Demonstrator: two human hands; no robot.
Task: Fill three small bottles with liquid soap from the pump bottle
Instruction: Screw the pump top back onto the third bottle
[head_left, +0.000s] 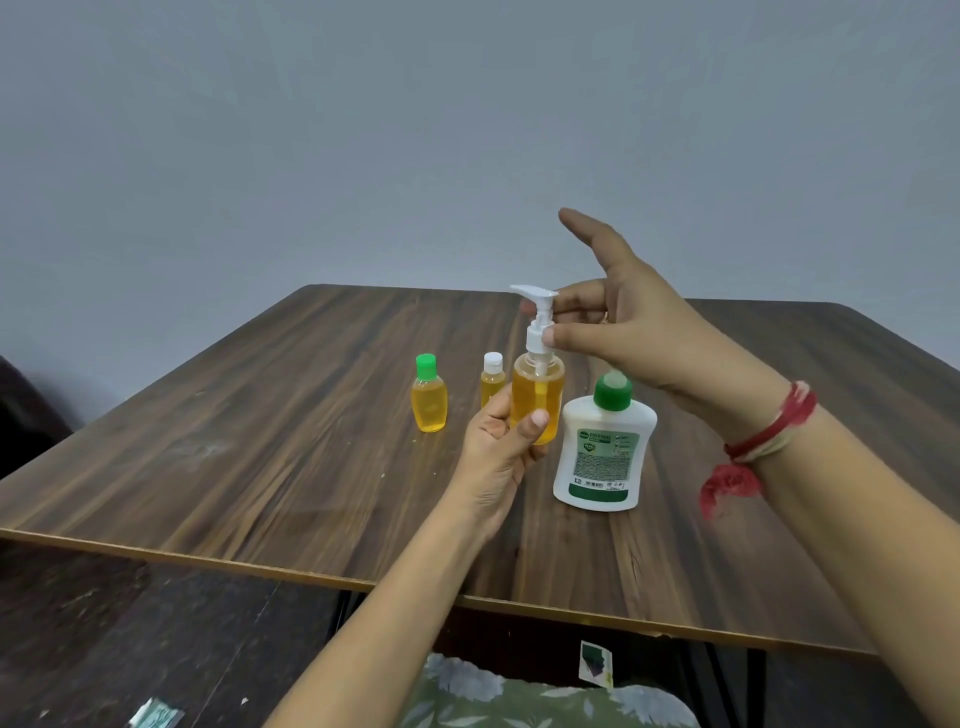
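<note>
Left hand (501, 441) grips pump bottle (537, 395) low on its body; right hand (639, 332) pinches its pump collar (537, 332), index finger raised; white-cap bottle (492, 379) just left of it, green-cap bottle (429, 397) further left; white bottle (602, 452) just right.

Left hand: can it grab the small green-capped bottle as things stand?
Probably not yet: the left hand grips the clear pump bottle. Once freed, the way looks open; the green-capped bottle stands apart to its left, with open tabletop on the near side.
</note>
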